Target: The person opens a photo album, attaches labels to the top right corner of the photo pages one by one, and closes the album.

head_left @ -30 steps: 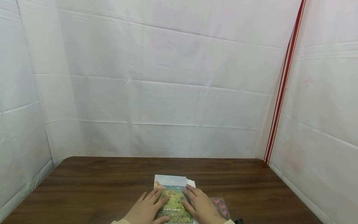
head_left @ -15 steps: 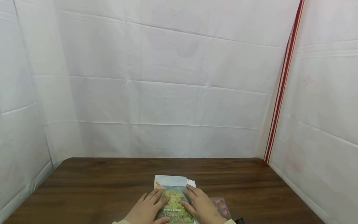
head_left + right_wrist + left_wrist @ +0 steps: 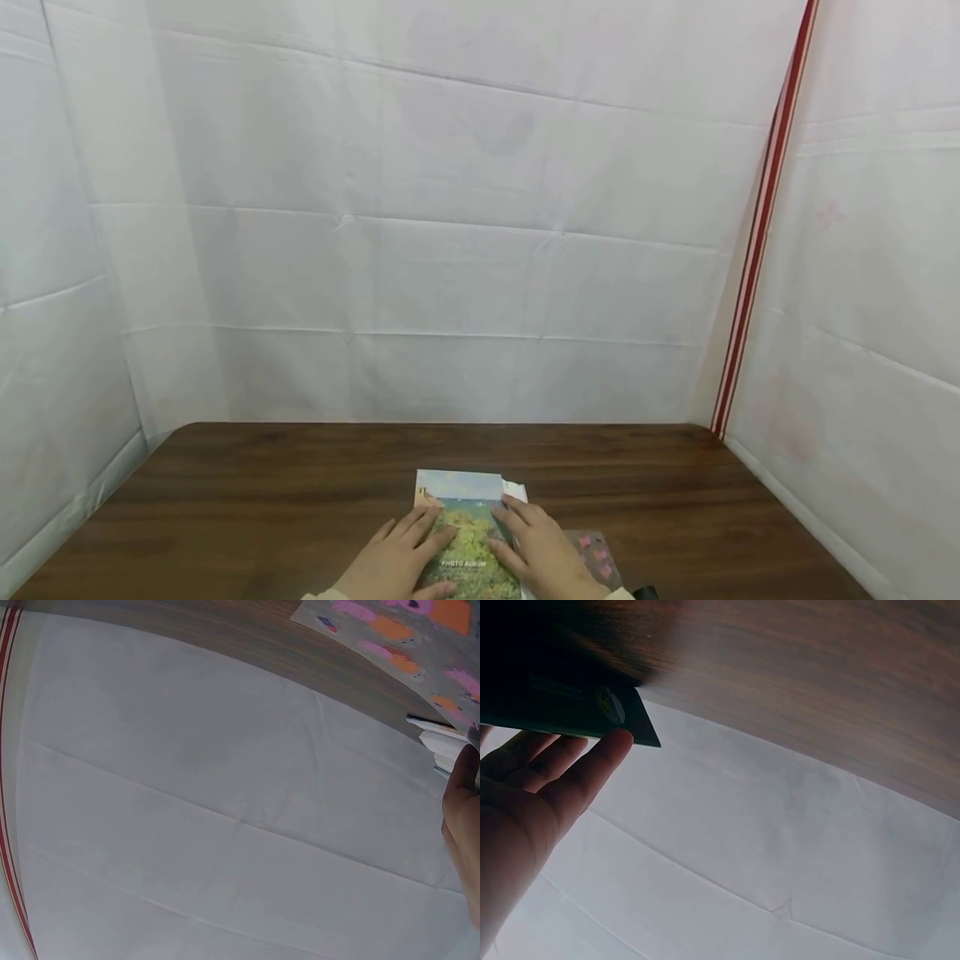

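A photo album [image 3: 467, 533] lies on the brown table, its cover printed with a blue sky and yellow-green plants. My left hand [image 3: 393, 557] rests on its left side, fingers extended and spread. On the right side of the cover lies my right hand [image 3: 546, 557], fingers also extended. White page edges [image 3: 516, 492] stick out past the cover at the upper right. In the left wrist view, the left hand [image 3: 536, 791] has its fingertips at the album's edge [image 3: 592, 720]. The right wrist view catches only part of the right hand [image 3: 461, 817], beside the album's white pages [image 3: 444, 744].
A clear sheet [image 3: 597, 557] of pink and orange stickers lies on the table [image 3: 300, 483] just right of the right hand. Near it, a small black object [image 3: 645, 592] is cut off by the bottom edge. White cloth [image 3: 450, 250] hangs behind and at both sides.
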### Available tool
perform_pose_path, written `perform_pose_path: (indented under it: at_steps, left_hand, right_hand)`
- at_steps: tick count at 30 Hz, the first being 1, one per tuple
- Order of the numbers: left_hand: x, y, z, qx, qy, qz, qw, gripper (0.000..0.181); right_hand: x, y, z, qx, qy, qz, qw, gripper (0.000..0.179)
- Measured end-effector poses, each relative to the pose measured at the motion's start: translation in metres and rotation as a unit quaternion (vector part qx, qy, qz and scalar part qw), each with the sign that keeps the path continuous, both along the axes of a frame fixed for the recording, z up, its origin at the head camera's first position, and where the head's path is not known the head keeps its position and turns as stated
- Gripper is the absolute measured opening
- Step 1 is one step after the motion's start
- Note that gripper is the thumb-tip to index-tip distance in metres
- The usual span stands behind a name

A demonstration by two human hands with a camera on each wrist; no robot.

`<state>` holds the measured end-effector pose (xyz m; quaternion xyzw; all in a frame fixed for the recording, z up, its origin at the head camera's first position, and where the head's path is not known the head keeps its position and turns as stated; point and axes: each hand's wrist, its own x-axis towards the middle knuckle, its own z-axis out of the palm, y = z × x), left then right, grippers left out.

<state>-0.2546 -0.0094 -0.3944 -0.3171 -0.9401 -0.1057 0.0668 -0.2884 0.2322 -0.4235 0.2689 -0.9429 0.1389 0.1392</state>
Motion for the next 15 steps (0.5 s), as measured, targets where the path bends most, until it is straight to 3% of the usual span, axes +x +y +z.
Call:
perform_pose_path:
  at_steps: [15]
  left_hand:
    - [-0.0024,0.0026,-0.001,-0.008,-0.012,-0.001,0.9999,0.064]
  right_hand:
    - [-0.0007,0.0038,-0.0008,0.001,-0.004,-0.003,1.0,0.059]
